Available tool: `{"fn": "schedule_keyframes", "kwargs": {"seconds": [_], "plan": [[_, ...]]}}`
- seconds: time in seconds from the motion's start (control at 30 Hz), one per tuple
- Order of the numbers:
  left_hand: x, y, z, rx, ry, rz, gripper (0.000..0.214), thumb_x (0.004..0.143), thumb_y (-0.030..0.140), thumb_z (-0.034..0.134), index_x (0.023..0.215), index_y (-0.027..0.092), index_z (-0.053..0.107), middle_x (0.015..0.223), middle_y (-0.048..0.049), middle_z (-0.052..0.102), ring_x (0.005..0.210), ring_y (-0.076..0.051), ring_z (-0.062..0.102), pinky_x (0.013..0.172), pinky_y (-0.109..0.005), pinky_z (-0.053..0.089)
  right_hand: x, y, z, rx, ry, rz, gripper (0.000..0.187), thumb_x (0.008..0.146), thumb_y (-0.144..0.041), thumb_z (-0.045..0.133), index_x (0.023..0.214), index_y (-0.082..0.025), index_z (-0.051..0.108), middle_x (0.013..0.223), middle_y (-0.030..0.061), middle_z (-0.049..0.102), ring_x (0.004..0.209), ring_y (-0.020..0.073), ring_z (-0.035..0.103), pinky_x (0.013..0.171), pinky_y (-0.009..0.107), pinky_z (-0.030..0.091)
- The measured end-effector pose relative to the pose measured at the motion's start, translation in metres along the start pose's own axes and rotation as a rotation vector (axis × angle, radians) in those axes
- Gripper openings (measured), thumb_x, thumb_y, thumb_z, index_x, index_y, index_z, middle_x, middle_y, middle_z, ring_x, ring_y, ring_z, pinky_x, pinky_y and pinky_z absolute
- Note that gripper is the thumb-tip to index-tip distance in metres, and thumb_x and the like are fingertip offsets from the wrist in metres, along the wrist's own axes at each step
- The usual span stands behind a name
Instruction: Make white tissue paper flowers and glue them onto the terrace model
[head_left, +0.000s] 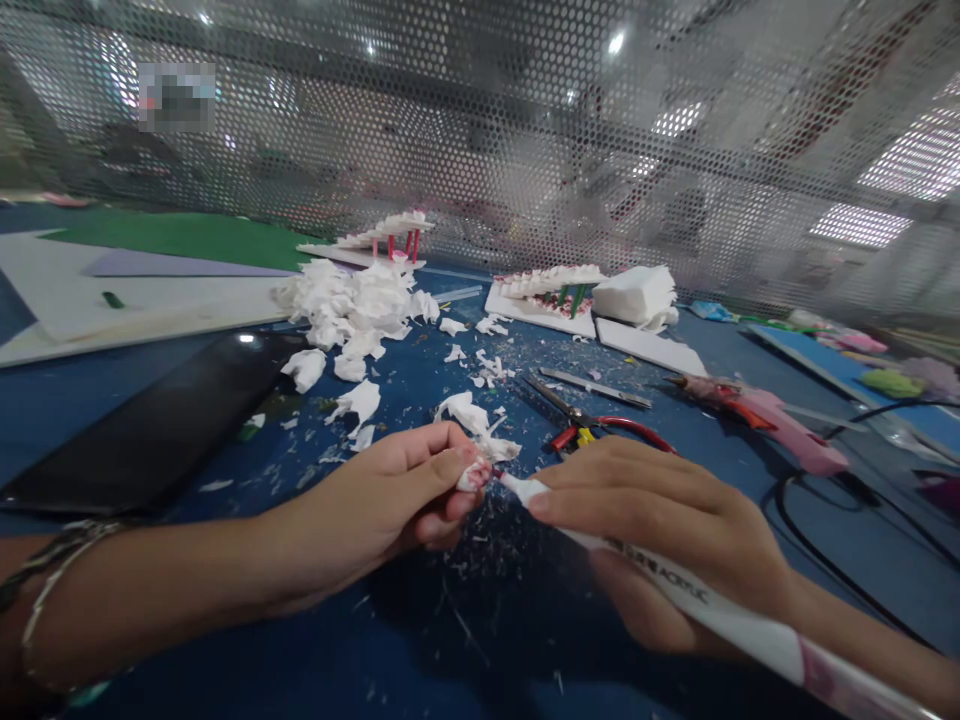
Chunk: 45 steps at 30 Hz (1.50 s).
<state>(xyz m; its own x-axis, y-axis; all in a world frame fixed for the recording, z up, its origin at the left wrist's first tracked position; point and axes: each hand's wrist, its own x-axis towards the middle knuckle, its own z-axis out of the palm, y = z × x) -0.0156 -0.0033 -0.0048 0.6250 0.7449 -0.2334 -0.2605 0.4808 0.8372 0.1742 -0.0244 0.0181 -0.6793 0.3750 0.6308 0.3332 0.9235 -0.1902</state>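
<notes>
A small white piece (471,476) with red marks is pinched between the thumb and fingers of the left hand (401,485), the remaining fingers being curled beneath it. It is held at the very fingertips, presumably so that its marked side is left uncovered toward the right. A white marker (679,580) is gripped by the right hand (675,520) close to its dark red nib, a hold that probably gives fine control; its barrel is slanted back toward the lower right. The nib is pointed at the piece, but whether contact is made cannot be told.

The piece is placed at the tips of the left thumb and fingers, just left of the nib and in front of the right hand's fingertips, above the blue table (465,660). Beyond the right hand, pliers (574,420) and a slim metal cutter (596,388) are laid near each other, with a pink glue gun (780,425) farther right, seemingly kept within reach. Torn white scraps (360,310) are heaped beyond the left hand, and a small stair model (551,283) is set farther back.
</notes>
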Motion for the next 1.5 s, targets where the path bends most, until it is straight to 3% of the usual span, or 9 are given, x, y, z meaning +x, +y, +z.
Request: {"fn": "schedule_keyframes", "kwargs": {"seconds": [0.6, 1.03, 1.23, 1.37, 1.5], "plan": [[0.0004, -0.0035, -0.0047, -0.124, -0.040, -0.050, 0.012, 0.082, 0.022, 0.050, 0.072, 0.016, 0.052, 0.052, 0.0063, 0.042, 0.039, -0.001, 0.025, 0.042, -0.012, 0.024, 0.0026, -0.0031, 0.0009, -0.045, -0.042, 0.001, 0.023, 0.070, -0.004, 0.046, 0.088, -0.008, 0.060, 0.081, 0.0090, 0.068, 0.076, 0.0116, 0.062, 0.070, 0.023, 0.052], [-0.0011, -0.0042, -0.0023, -0.177, -0.090, -0.072, 0.013, 0.081, 0.022, 0.052, 0.070, 0.015, 0.052, 0.052, 0.0056, 0.043, 0.040, -0.001, 0.025, 0.042, -0.011, 0.022, 0.0036, -0.0045, -0.0005, -0.012, -0.033, 0.020, 0.023, 0.071, -0.005, 0.045, 0.090, -0.008, 0.059, 0.083, 0.0102, 0.067, 0.079, 0.0118, 0.062, 0.071, 0.023, 0.051], [-0.0001, -0.0019, 0.0002, -0.140, -0.038, -0.072, 0.014, 0.081, 0.022, 0.051, 0.068, 0.015, 0.049, 0.051, 0.0061, 0.041, 0.040, -0.001, 0.024, 0.042, -0.012, 0.022, 0.0034, -0.0022, 0.0006, -0.008, -0.069, -0.005, 0.023, 0.071, -0.004, 0.047, 0.090, -0.009, 0.058, 0.081, 0.0078, 0.068, 0.077, 0.0116, 0.061, 0.070, 0.023, 0.051], [-0.0008, -0.0013, -0.0005, -0.135, -0.061, -0.066, 0.012, 0.080, 0.022, 0.052, 0.070, 0.015, 0.050, 0.051, 0.0059, 0.042, 0.040, -0.001, 0.025, 0.042, -0.013, 0.022, 0.0024, -0.0013, 0.0008, -0.018, -0.021, 0.017, 0.022, 0.073, -0.006, 0.044, 0.089, -0.010, 0.059, 0.079, 0.0084, 0.067, 0.077, 0.0115, 0.061, 0.070, 0.023, 0.051], [-0.0005, -0.0012, -0.0002, -0.137, -0.054, -0.067, 0.016, 0.079, 0.022, 0.054, 0.066, 0.014, 0.049, 0.051, 0.0054, 0.043, 0.040, -0.001, 0.028, 0.043, -0.012, 0.022, 0.0025, -0.0036, 0.0009, 0.016, -0.061, -0.014, 0.022, 0.072, -0.006, 0.047, 0.091, -0.008, 0.059, 0.083, 0.0089, 0.068, 0.080, 0.0118, 0.061, 0.072, 0.023, 0.051]]}}
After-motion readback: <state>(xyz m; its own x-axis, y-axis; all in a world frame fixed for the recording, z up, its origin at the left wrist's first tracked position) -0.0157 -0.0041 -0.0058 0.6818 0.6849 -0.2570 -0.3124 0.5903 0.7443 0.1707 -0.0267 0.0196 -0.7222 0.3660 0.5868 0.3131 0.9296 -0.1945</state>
